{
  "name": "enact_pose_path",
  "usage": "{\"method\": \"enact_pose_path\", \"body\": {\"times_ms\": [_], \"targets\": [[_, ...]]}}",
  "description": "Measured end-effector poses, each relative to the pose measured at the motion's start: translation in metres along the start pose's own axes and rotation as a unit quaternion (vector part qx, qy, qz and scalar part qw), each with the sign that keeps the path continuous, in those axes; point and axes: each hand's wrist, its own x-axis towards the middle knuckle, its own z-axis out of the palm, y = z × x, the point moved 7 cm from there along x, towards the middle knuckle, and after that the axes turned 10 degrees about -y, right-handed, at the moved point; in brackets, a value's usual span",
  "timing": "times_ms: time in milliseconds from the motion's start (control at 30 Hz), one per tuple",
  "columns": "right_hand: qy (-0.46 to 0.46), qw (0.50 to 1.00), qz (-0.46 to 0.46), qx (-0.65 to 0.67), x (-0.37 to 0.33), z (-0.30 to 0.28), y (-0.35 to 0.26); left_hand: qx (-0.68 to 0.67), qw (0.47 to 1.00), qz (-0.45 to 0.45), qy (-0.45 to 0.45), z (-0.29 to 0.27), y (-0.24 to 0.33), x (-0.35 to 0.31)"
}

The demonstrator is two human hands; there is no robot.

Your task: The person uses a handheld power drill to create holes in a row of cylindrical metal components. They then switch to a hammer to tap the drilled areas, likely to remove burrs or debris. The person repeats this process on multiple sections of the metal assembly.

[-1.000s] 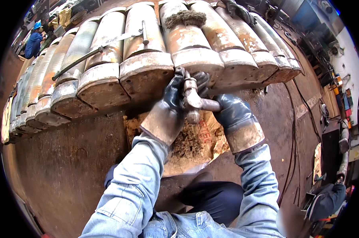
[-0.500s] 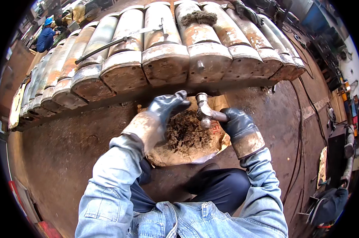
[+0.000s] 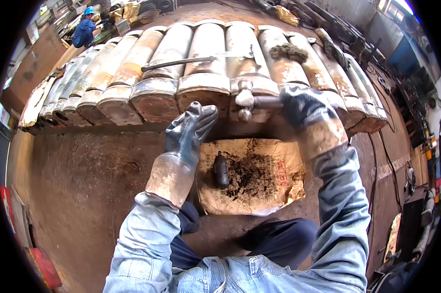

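Note:
My right hand [image 3: 306, 108], in a dark coated glove with a soiled tan cuff, grips a hammer [image 3: 267, 102] by its handle. Its metal head lies across the end flange of one cylinder [image 3: 206, 84] in a row; whether it touches cannot be told. My left hand [image 3: 187, 131], gloved alike, is raised left of the hammer head, fingers stretched out and nothing plainly held. Below both hands a brown paper sack [image 3: 264, 207] lies on the floor. On it are crumbled dark dirt [image 3: 245, 176] and a black bottle-shaped object [image 3: 221, 171].
A thin dark rod [image 3: 179, 63] lies across the cylinders, and a clump of dark fibrous matter [image 3: 289, 52] rests farther right. Cables [image 3: 391, 168] run along the floor at right. A person in a blue helmet [image 3: 85, 28] crouches at far left. A red object [image 3: 44, 267] sits at lower left.
My right hand has carried the hammer up from over the sack to the cylinder ends. My left hand has moved off the sack, uncovering the black object. The view has shifted.

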Motion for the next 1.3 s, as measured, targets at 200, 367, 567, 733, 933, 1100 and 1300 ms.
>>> {"method": "enact_pose_path", "body": {"times_ms": [200, 367, 567, 733, 933, 1100, 1300], "targets": [[0.071, 0.997, 0.001, 0.004, 0.147, 0.011, -0.036, 0.003, 0.996, 0.077, 0.048, -0.006, 0.052, -0.007], [0.111, 0.994, 0.014, 0.014, 0.204, 0.034, -0.071, -0.028, 0.992, 0.062, 0.103, -0.05, 0.082, -0.015], [0.158, 0.987, 0.014, 0.019, 0.21, 0.036, -0.091, -0.036, 0.993, 0.075, 0.09, -0.057, 0.093, -0.018], [0.127, 0.99, 0.042, 0.036, 0.225, 0.054, -0.067, -0.072, 0.992, 0.077, 0.075, -0.061, 0.092, -0.015], [0.079, 0.993, 0.047, 0.079, 0.226, 0.037, -0.071, -0.088, 0.989, 0.107, 0.047, -0.063, 0.095, -0.014], [0.063, 0.957, -0.007, 0.283, 0.175, -0.005, -0.103, -0.093, 0.986, 0.107, 0.087, -0.09, 0.099, -0.016], [-0.126, 0.651, 0.044, 0.748, 0.023, -0.049, -0.174, -0.099, 0.986, 0.097, 0.095, -0.071, 0.079, 0.001]]}}
